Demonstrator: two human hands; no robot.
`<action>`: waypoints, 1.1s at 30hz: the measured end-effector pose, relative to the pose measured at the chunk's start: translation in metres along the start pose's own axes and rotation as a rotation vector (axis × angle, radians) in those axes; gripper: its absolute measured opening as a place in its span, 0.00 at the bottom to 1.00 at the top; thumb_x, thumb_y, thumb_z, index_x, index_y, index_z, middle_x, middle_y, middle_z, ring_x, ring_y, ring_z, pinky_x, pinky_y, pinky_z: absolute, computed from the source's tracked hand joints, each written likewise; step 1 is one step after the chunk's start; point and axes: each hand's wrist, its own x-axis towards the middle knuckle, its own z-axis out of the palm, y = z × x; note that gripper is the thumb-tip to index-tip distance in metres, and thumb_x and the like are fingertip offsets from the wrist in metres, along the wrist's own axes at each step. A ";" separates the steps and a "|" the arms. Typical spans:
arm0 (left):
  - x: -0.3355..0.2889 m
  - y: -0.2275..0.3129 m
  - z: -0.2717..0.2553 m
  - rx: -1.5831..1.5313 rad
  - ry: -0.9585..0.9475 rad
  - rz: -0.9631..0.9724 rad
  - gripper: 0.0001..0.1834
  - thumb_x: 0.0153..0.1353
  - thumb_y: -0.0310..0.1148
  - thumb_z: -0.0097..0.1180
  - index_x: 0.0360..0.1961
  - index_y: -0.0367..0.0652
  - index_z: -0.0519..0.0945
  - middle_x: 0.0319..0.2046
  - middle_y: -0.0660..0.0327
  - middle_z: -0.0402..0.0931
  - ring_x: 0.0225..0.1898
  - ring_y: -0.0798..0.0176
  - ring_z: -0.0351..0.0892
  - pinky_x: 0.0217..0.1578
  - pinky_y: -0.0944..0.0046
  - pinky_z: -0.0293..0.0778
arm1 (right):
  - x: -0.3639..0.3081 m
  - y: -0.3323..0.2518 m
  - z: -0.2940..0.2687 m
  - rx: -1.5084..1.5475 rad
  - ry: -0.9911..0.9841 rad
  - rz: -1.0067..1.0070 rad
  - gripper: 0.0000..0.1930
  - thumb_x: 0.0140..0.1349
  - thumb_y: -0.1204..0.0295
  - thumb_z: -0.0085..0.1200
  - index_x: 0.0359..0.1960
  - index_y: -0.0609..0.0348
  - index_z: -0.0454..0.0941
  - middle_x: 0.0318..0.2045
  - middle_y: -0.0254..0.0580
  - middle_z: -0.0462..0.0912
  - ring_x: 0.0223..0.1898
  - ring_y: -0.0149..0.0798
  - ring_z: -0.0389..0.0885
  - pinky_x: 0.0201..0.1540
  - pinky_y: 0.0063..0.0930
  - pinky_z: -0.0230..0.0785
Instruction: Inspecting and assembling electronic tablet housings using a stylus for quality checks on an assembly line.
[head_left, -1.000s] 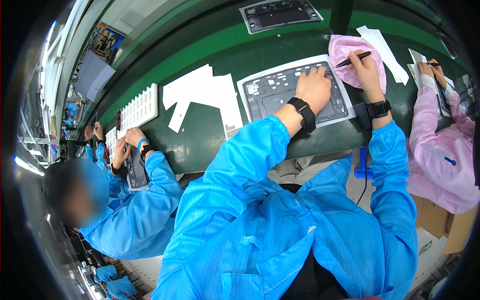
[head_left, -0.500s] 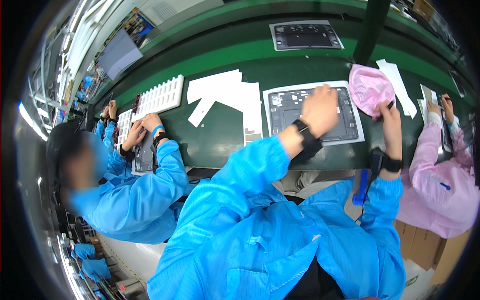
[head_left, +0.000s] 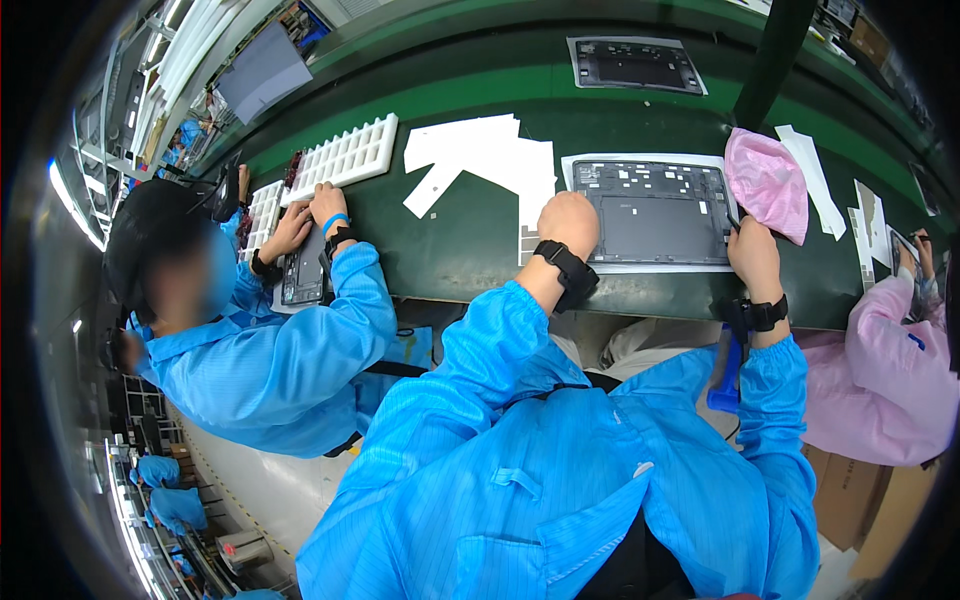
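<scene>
I cannot tell if the left hand (head_left: 568, 222) grips the tablet (head_left: 655, 225) beside it, while the right hand (head_left: 755, 255) pinches a pen (head_left: 734, 224).

Green counter (head_left: 450, 265) is pretty loaded: white paper pieces (head_left: 480, 150), slotted white tray (head_left: 345, 155), pink cloth (head_left: 768, 185), black panel (head_left: 660, 225) on a white sheet (head_left: 660, 268).

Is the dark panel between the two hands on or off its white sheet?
On: the dark panel lies over the white sheet, whose pale margin shows along the panel's top and bottom edges.
</scene>
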 end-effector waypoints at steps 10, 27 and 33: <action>0.069 0.003 -0.036 -0.897 -0.200 0.191 0.23 0.71 0.40 0.42 0.38 0.25 0.77 0.30 0.49 0.80 0.33 0.60 0.77 0.37 0.59 0.71 | -0.002 -0.018 -0.002 0.125 0.079 0.032 0.09 0.58 0.71 0.52 0.29 0.67 0.73 0.28 0.64 0.79 0.34 0.64 0.79 0.38 0.53 0.70; 0.470 -0.280 -0.151 -0.478 0.010 0.021 0.24 0.68 0.47 0.46 0.53 0.38 0.77 0.46 0.55 0.79 0.44 0.59 0.77 0.45 0.61 0.69 | -0.023 -0.018 -0.018 0.305 0.126 0.129 0.14 0.62 0.69 0.54 0.25 0.68 0.70 0.23 0.59 0.75 0.27 0.61 0.73 0.30 0.46 0.63; 0.518 -0.339 -0.137 -0.264 -0.011 -0.118 0.25 0.66 0.49 0.45 0.50 0.40 0.80 0.50 0.49 0.79 0.50 0.50 0.77 0.51 0.56 0.69 | -0.021 -0.014 -0.013 0.282 0.162 0.129 0.11 0.60 0.70 0.56 0.26 0.65 0.70 0.23 0.53 0.74 0.24 0.56 0.74 0.28 0.42 0.64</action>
